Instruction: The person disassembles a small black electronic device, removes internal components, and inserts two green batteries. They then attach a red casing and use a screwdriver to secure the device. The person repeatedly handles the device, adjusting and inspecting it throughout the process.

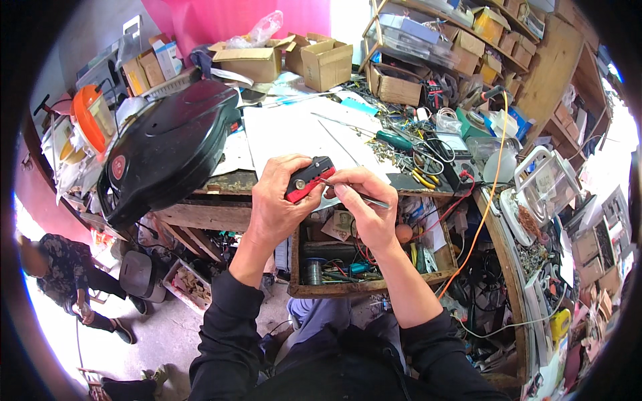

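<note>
My left hand (266,200) is closed round a small black and red device (319,167) with a round metal part on its face. Between the fingers of my right hand (369,212) is a thin silver tool that looks like tweezers (376,201). Its tip meets the red edge of the device, though the exact contact is too small to make out. Both hands are above the bench's front edge, with white sheets (284,134) behind them. Below them an open wooden drawer (354,289) holds a spool of solder wire (313,271), pliers and wires.
A large black appliance lid (177,130) stands at left. A green-handled screwdriver (394,140), loose parts and a meter (457,148) lie at right. An orange cable (497,167) hangs past the right side. Cardboard boxes (326,65) stand behind. Another person (63,271) is at far left.
</note>
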The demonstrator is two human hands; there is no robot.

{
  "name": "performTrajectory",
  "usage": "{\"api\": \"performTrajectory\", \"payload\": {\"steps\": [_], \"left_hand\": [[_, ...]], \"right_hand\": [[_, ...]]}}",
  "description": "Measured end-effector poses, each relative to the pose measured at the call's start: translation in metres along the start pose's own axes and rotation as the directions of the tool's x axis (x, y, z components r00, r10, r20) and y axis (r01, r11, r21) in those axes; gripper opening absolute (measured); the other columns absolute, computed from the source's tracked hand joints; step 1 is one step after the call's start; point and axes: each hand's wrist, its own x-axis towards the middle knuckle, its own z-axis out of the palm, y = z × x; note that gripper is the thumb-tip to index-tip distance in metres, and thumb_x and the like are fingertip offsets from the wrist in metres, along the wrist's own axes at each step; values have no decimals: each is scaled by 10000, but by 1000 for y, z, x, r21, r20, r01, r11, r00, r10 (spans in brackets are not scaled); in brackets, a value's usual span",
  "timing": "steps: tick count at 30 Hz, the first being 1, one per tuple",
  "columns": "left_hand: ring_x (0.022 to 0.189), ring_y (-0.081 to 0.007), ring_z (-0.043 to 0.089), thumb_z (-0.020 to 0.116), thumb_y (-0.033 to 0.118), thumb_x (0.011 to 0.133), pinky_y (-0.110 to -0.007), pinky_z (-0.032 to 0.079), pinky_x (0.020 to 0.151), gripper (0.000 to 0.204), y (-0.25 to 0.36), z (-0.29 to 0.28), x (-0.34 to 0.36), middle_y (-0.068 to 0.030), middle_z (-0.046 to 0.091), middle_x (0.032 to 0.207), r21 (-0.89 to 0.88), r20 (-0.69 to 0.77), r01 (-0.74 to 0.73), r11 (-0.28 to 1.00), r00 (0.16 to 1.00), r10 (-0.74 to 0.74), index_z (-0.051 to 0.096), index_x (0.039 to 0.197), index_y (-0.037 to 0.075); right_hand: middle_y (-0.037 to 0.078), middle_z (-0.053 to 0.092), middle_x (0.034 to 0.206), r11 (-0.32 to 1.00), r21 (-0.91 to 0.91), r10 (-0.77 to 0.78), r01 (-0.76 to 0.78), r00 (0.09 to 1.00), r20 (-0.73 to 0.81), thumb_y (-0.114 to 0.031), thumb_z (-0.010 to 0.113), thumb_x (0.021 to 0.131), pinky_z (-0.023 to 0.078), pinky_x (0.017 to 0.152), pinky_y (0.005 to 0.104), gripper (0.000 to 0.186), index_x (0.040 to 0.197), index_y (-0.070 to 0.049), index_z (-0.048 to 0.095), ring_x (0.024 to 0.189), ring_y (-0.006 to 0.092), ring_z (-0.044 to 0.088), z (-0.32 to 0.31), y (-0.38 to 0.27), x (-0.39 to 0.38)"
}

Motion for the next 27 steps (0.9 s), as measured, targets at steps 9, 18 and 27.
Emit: {"api": "performTrajectory", "payload": {"steps": [9, 18, 27], "left_hand": [[1063, -309, 680, 826, 42, 742, -381, 569, 919, 438, 1, -2, 0, -162, 691, 1148, 6, 23, 17, 1000, 1000, -18, 664, 1148, 11], [1029, -321, 672, 814, 27, 723, -389, 573, 891, 429, -1, 2, 1, -153, 689, 1124, -24, 15, -4, 1000, 1000, 4, 662, 1124, 15], [995, -316, 674, 806, 22, 705, -385, 573, 858, 413, -2, 3, 6, -145, 694, 1094, -10, -13, 5, 1000, 1000, -5, 670, 1095, 11]], "right_hand": [[92, 722, 1021, 999, -49, 4, -4, 1000, -8, 51, 684, 944, 588, 838, 267, 160, 1103, 54, 663, 932, 141, 719, 1, -2, 2], [84, 749, 937, 927, -353, -89, 124, 989, 115, 53, 750, 865, 582, 805, 268, 204, 1054, 17, 681, 871, 136, 729, -8, -17, 14], [96, 749, 902, 861, -421, -295, 285, 954, 42, 74, 764, 796, 550, 760, 280, 174, 957, 17, 729, 826, 167, 715, 0, 2, 10]]}}
